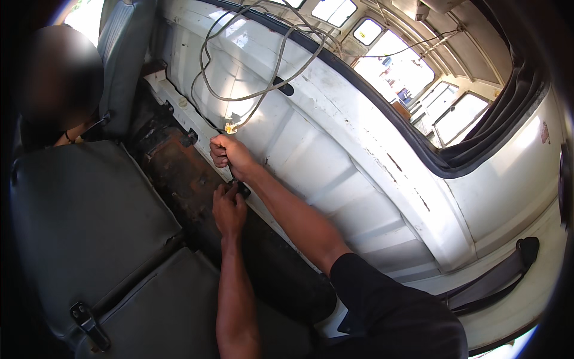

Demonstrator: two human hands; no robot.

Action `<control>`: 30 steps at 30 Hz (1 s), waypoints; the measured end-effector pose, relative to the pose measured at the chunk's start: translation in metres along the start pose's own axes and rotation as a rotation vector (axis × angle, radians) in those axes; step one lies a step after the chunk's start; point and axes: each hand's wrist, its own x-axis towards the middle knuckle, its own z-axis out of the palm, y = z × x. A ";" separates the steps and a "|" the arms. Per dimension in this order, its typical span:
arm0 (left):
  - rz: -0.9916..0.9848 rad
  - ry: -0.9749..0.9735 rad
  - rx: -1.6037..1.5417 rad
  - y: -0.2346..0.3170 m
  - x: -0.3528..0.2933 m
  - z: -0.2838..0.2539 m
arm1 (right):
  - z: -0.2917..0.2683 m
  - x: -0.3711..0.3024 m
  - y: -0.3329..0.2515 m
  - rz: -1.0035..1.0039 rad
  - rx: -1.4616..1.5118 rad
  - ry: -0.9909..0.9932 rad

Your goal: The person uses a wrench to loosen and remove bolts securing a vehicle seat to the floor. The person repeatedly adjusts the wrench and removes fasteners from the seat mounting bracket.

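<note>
My right hand (232,157) is closed in a fist beside the white metal panel, around a grey cable (197,99) that runs down into it from above. A yellowish-white piece (230,128), perhaps a connector, sits at the cable just above the fist. Right below, my left hand (229,209) has its fingers bent and pressed together next to a small black bracket (242,189) on the panel's lower ledge. Whatever those fingertips pinch is hidden. The rest of the cable hangs in loose loops over the top of the panel.
Dark padded seats (89,203) fill the left side, with a dark, rusty floor gap (179,161) beside them. A person (63,84) is at the upper left. The white panel (323,173) rises to a black-edged window opening (442,164). A belt strap (496,281) hangs at right.
</note>
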 end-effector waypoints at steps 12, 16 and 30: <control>-0.015 -0.102 -0.025 -0.003 -0.003 -0.005 | 0.019 -0.017 0.008 -0.148 -0.117 0.175; 0.014 -0.119 -0.022 0.002 0.002 -0.009 | 0.014 -0.020 0.000 -0.130 -0.111 0.170; 0.009 0.033 -0.110 -0.012 0.002 -0.013 | 0.018 -0.060 0.001 -0.314 -0.011 0.166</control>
